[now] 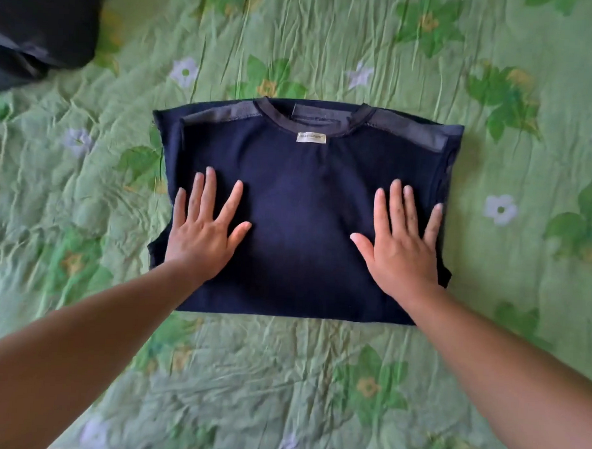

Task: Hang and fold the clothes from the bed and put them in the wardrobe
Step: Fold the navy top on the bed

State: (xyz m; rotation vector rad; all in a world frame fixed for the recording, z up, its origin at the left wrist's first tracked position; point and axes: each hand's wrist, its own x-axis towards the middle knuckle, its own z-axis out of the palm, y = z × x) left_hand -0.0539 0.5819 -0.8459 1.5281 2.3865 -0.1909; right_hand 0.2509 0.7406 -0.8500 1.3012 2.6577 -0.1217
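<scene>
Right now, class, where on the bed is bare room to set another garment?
Bare bedspread lies right of the navy shirt and nearer than its hem. The far left corner is crowded by a dark clothes pile.

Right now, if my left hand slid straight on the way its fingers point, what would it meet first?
The left hand, flat on the shirt, would probably reach its grey shoulder panel first.

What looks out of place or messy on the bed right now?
Little. The navy shirt lies folded under the left hand and right hand, but its label and seams show, so it may be inside out. A dark garment sits crumpled at far left.
</scene>
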